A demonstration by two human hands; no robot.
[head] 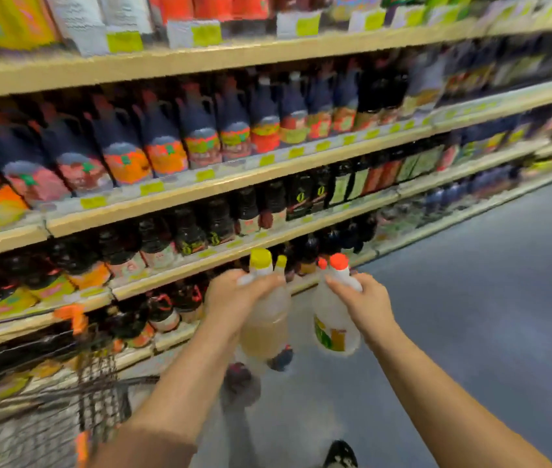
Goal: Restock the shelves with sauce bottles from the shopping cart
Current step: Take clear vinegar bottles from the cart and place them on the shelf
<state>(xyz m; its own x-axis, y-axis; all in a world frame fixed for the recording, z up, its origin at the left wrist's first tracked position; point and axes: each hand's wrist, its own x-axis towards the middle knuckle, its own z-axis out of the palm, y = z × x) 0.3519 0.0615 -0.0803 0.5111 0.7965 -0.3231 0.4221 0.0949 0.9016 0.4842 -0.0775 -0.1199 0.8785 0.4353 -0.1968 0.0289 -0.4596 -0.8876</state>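
Note:
My left hand point(234, 295) grips the necks of two pale bottles with yellow caps point(264, 319), which hang below it. My right hand point(362, 298) holds two clear bottles with orange caps point(333, 319) by their necks. Both pairs are in the air in front of the lower shelves point(200, 261), at about the height of the second shelf from the floor. The wire shopping cart point(65, 410) stands at the lower left, beside my left arm. The picture is blurred by motion.
Long shelves of dark sauce bottles with red and orange labels point(166, 143) run along the left and away to the upper right. The grey aisle floor point(470, 298) opens to the right. My shoe point(340, 454) shows at the bottom.

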